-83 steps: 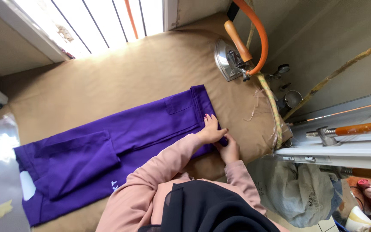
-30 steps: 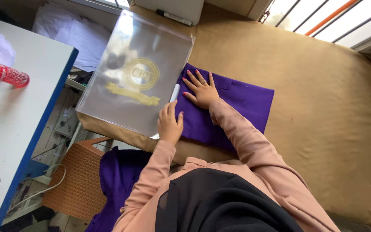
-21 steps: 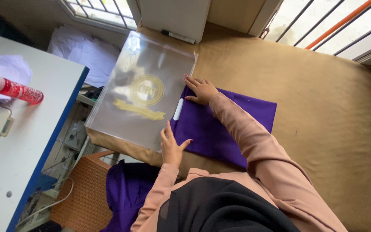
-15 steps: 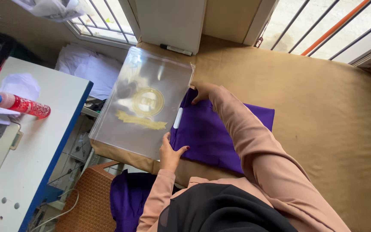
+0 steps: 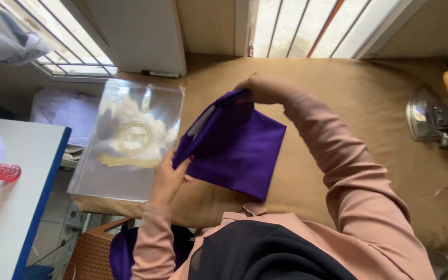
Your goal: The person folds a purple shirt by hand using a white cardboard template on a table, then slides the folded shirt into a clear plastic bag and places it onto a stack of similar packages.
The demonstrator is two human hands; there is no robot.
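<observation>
Brown padding covers the desk (image 5: 369,155) where the left hand (image 5: 168,179) and right hand (image 5: 265,88) grip the folded purple garment (image 5: 234,148), lifted beside the clear bag (image 5: 130,140), not yet bagged.

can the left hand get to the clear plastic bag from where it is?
Probably yes. The left hand grips the near edge of the folded purple cloth, right beside the clear plastic bag; nothing lies between, though the hand is occupied.

One camera sits on my head, looking steeply down and close over my own chest at the brown worktop (image 5: 338,103). Barred windows (image 5: 296,26) run along twelve o'clock; my hands work just below centre.
</observation>
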